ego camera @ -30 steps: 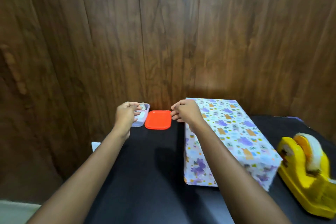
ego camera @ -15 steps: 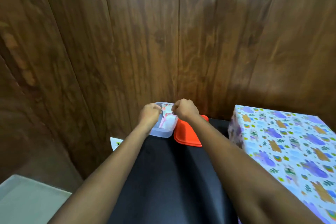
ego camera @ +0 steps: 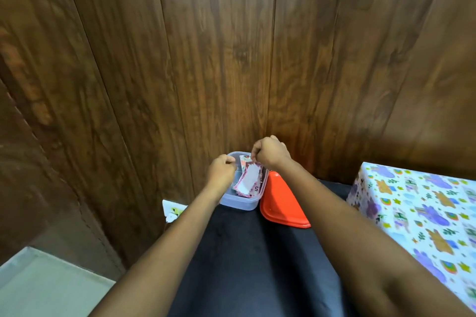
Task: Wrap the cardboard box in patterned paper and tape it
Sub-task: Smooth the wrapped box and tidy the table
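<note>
The box wrapped in animal-patterned paper point(ego camera: 417, 213) lies on the black table point(ego camera: 244, 265) at the right edge of view, partly cut off. Both hands are off it, at a small clear plastic container point(ego camera: 239, 204) by the wall. My left hand point(ego camera: 222, 171) curls over the container's left rim. My right hand point(ego camera: 270, 154) pinches the top of a pink-edged paper tag point(ego camera: 248, 180) that stands tilted in the container on several other paper pieces. No tape is in view.
An orange lid point(ego camera: 280, 203) lies beside the container on its right. A dark wooden wall point(ego camera: 231, 59) rises right behind the table. A white socket plate point(ego camera: 173, 212) sits on the wall left of the table. Pale floor point(ego camera: 38, 285) shows at bottom left.
The view has swung left, so the yellow tape dispenser has left the frame and the box sits at the right edge. My right hand moved from the box to the container and pinched the tag.
</note>
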### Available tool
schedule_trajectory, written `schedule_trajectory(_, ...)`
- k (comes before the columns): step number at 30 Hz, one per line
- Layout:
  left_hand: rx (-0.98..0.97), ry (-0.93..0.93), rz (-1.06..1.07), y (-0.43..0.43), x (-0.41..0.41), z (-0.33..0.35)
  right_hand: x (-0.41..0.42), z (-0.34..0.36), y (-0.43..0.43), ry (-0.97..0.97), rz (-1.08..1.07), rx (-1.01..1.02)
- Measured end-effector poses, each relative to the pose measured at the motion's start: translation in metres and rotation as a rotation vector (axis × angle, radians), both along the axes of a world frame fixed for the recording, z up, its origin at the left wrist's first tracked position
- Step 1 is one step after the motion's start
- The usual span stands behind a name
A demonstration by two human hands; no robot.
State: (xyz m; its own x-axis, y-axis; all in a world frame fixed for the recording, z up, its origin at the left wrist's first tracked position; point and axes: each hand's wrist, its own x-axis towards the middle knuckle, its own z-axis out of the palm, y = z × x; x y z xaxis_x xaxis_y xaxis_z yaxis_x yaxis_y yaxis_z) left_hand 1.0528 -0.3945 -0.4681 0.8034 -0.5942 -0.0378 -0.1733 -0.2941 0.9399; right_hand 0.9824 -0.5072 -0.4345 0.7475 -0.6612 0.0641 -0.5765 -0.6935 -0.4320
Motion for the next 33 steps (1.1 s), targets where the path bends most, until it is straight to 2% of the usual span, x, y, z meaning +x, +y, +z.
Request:
schedule_trajectory(4, 0.044, -0.1, -0.035, 0.001, -0.003, 0.017, -0.013, 0.015, -0.001, -0.188, 0.09, 0.052)
schedule_trajectory(8, 0.004, -0.06, -0.183, 0.018, -0.022, 0.043, -0.043, 0.029, 0.014, -0.273, 0.197, 0.15)
schedule_trajectory(10, -0.04, -0.045, -0.19, 0.024, -0.031, 0.052, -0.055, 0.033, 0.02, -0.349, 0.225, 0.214)
schedule_trajectory(13, -0.093, -0.042, -0.178, 0.042, -0.053, 0.061, -0.079, 0.036, 0.039, -0.455, 0.254, 0.205)
schedule_trajectory(18, -0.15, -0.005, -0.203, 0.067, -0.082, 0.074, -0.112, 0.047, 0.071, -0.374, 0.24, -0.039)
schedule_trajectory(24, -0.223, -0.02, -0.211, 0.094, -0.112, 0.087, -0.147, 0.063, 0.1, -0.355, 0.227, -0.048)
schedule_trajectory(29, -0.285, 0.035, -0.165, 0.103, -0.132, 0.091, -0.161, 0.06, 0.116, -0.419, 0.197, -0.196)
schedule_trajectory(33, -0.309, 0.012, -0.189, 0.109, -0.141, 0.088, -0.171, 0.061, 0.125, -0.428, 0.177, -0.154)
